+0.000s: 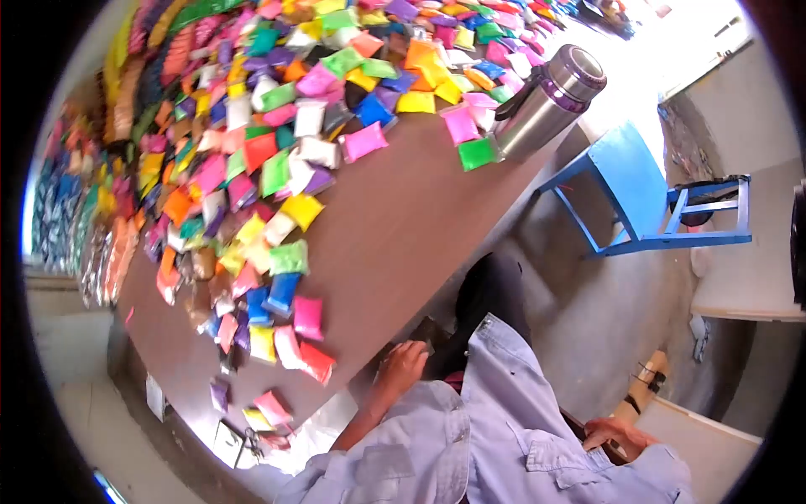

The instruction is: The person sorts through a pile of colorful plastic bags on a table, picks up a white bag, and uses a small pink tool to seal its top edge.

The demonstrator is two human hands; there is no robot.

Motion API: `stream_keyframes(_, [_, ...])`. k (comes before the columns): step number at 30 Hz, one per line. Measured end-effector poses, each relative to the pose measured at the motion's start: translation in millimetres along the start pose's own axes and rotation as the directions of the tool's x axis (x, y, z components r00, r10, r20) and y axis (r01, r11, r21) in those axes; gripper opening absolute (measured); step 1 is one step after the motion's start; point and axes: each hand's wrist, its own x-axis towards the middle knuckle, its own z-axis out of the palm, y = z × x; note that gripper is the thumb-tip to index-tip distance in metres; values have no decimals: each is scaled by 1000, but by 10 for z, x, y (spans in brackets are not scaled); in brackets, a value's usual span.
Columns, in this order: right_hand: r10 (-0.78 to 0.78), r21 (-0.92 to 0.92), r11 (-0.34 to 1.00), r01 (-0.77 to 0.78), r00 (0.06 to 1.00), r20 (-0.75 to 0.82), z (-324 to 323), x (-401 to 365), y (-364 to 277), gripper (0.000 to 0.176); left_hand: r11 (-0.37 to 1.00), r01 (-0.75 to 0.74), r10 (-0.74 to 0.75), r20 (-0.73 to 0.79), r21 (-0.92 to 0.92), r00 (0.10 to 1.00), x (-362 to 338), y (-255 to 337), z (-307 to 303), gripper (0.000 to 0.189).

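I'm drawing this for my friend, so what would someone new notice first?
Probably the sprawling spread of small, brightly coloured plastic packets across the brown tabletop. Next, perhaps, the shiny silver metal flask near the tabletop's edge, then the bright blue chair on the grey floor to its right.

From where I stand I count two hands, one left (pixel 405 363) and one right (pixel 620 435), belonging to one person. Ahead of the left hand there's one brown table (pixel 403 227). Its coloured packets (pixel 275 172) run past my counting, dozens at least; nearest that hand is one red packet (pixel 317 363), with two blue packets (pixel 283 291) a little beyond. Farther ahead, between the two hands, I make out one steel flask (pixel 533 118), and ahead of the right, one blue chair (pixel 625 181).
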Motion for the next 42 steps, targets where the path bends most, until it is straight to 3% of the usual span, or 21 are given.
stream_keyframes(4, [13, -73, 997, -13, 1000, -3, -52, 190, 155, 52, 998, 44, -41, -79, 46, 996, -230, -78, 106, 20])
stream_keyframes(10, [60, -187, 981, -57, 998, 11, -250, 268, 194, 54, 1000, -10, 13, -211, 17, 978, -576, 100, -53, 23])
stream_keyframes(12, [81, -225, 972, -73, 996, 28, -344, 233, 152, 55, 998, 40, -51, -232, -54, 971, -659, 128, -91, 26])
stream_keyframes(15, [76, -340, 939, -52, 995, 58, -577, 309, -42, 56, 996, -10, -21, -359, -85, 933, -852, 298, -268, 24])
stream_keyframes(17, [-17, -525, 851, -20, 998, -65, -894, 345, -366, 56, 993, -48, -4, -431, -109, 902, -982, 352, -378, 23])
stream_keyframes(18, [-120, -467, 878, -102, 899, -422, -935, -132, -907, 55, 988, -98, 28, -488, -118, 872, -1040, 395, -444, 22])
stream_keyframes(20, [-269, -397, 916, -51, 657, -704, -1279, -116, -1085, 50, 987, -126, 51, -546, -101, 836, -1178, 493, -618, 20])
stream_keyframes(21, [-278, -361, 929, -83, 487, -828, -1387, -362, -1518, 40, 988, -134, 64, -592, -75, 804, -1248, 506, -667, 20])
stream_keyframes(22, [-307, -324, 946, 34, 420, -854, -1532, -518, -1815, 30, 989, -137, 74, -635, -50, 769, -1320, 527, -719, 20])
stream_keyframes(23, [-460, -434, 886, 160, 201, -865, -1626, -589, -2089, 23, 988, -146, 72, -683, -51, 727, -1400, 571, -794, 20])
stream_keyframes(24, [-541, -500, 825, 262, 112, -834, -1666, -740, -2451, 21, 990, -130, 52, -691, -61, 721, -1494, 591, -851, 20])
stream_keyframes(27, [-695, -669, 594, 446, -133, -706, -1624, -1111, -3450, 17, 999, -31, 35, -843, 22, 536, -1778, 569, -1065, 24])
stream_keyframes(28, [-707, -679, 585, 444, -132, -695, -1574, -1223, -3726, 17, 1000, -20, 27, -849, 19, 527, -1883, 517, -1157, 24])
stream_keyframes(31, [-718, -656, 522, 545, -135, -683, -1385, -1429, -4260, 18, 963, 243, -10, -890, 113, 455, -2230, 374, -1454, 27])
stream_keyframes(33, [-751, -739, 426, 523, -251, -611, -1370, -1474, -4431, 15, 913, 399, -94, -902, 91, 420, -2398, 259, -1584, 30])
stream_keyframes(37, [-714, -707, 410, 576, -279, -642, -1434, -1411, -4610, 15, 801, 579, -197, -848, 150, 492, -2533, 191, -1874, 49])
stream_keyframes(39, [-700, -751, 339, 566, -382, -603, -1514, -1351, -4667, 17, 738, 642, -225, -824, 205, 521, -2462, 106, -1912, 62])
stream_keyframes(40, [-699, -719, 373, 587, -331, -633, -1536, -1347, -4688, 23, 737, 641, -214, -826, 214, 522, -2412, 91, -1939, 62])
stream_keyframes(42, [-736, -857, 319, 404, -464, -493, -1616, -1345, -4789, 34, 729, 649, -270, -781, 217, 564, -2317, 45, -1983, 70])
